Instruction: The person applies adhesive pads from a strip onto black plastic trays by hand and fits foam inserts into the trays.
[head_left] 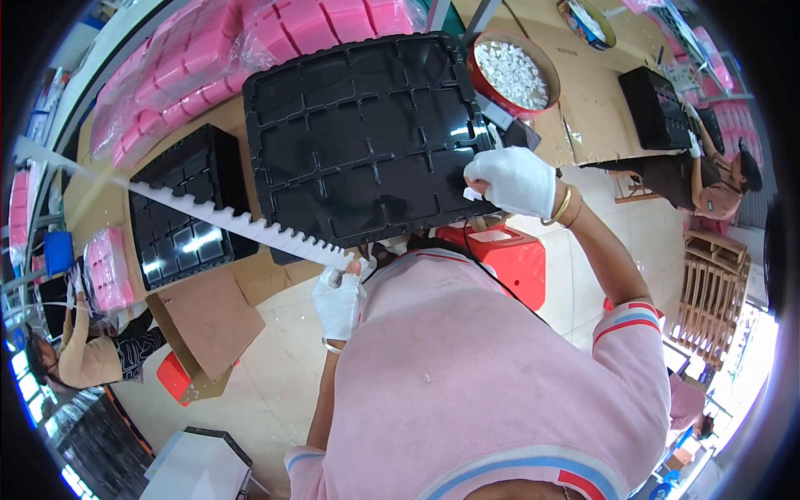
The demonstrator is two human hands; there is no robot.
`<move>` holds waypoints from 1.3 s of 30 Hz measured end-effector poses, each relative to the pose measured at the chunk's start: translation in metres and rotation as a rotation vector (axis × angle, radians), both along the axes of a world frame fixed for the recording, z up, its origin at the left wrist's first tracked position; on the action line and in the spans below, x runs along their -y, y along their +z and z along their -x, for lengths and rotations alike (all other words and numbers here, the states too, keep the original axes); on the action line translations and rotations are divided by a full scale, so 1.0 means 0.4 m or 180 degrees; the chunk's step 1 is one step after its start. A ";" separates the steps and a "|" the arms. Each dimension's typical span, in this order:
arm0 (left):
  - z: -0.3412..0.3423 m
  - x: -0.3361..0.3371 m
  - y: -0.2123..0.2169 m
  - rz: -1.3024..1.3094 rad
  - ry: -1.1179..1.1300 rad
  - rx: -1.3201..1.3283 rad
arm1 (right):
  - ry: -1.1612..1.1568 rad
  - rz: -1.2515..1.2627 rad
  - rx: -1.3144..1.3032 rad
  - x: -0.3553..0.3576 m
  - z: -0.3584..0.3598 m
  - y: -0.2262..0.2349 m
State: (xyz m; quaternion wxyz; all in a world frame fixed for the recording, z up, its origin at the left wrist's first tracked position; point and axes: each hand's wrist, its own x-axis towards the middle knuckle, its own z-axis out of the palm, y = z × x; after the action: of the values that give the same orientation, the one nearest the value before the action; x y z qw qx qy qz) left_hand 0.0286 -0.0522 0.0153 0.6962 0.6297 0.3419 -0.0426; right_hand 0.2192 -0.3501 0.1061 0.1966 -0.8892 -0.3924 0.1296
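Judging by what's here, the job's prob. mid-way: a small white pc. (472, 194) is in the R hand (518, 182), pinched betw. thumb & fingers at the black tray's (358, 125) right edge. I can't tell whether it's fixed there or just held. No white pcs. show on the tray's upturned face, so I'd guess most of the work on it is left; its sides are mostly hidden. The L hand (337, 302) grips one end of a long white strip (242, 227), w/ lots of teeth left.

Tray's on the bench right in front of the wearer, w/ the near edge close to the body: glossy, rect., raised ribs in a grid, rim notched, a few bright glints. Strip's thin & flat, toothed along one edge, slanting up-left over a second black tray (179, 208).
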 end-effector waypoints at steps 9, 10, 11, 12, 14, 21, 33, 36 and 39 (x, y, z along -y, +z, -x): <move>-0.040 0.080 0.035 0.0369 -0.0206 0.0285 | -0.0078 0.0174 0.0131 -0.003 -0.021 -0.054; -0.052 0.092 0.050 0.0496 -0.0200 0.0173 | -0.0059 0.0142 0.0094 0.000 -0.022 -0.055; -0.059 0.100 0.057 0.0624 -0.0194 0.0060 | -0.0056 0.0140 0.0078 0.003 -0.022 -0.060; -0.061 0.102 0.055 0.0505 -0.0382 0.0116 | -0.0059 0.0083 0.0088 0.006 -0.022 -0.066; -0.078 0.113 0.061 0.0424 -0.0499 0.0196 | -0.0064 0.0026 0.0084 0.010 -0.020 -0.069; -0.136 0.144 0.062 0.0610 -0.0564 0.0537 | -0.0090 0.0093 0.0066 -0.001 -0.020 -0.061; -0.184 0.158 0.082 0.0503 -0.0380 0.0210 | 0.0401 0.0130 -0.0051 0.001 0.015 -0.068; -0.190 0.165 0.096 0.0409 -0.0331 0.0236 | 0.0311 0.0003 -0.0032 0.013 -0.011 -0.051; -0.194 0.171 0.107 0.0309 -0.0247 0.0246 | 0.0221 -0.0040 0.0022 0.010 -0.034 -0.051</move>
State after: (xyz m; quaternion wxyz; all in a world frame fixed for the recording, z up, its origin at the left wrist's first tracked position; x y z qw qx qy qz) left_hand 0.1061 -0.1206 0.0581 0.7364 0.6092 0.2876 -0.0618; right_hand 0.2329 -0.3543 0.0856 0.1962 -0.8742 -0.4246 0.1308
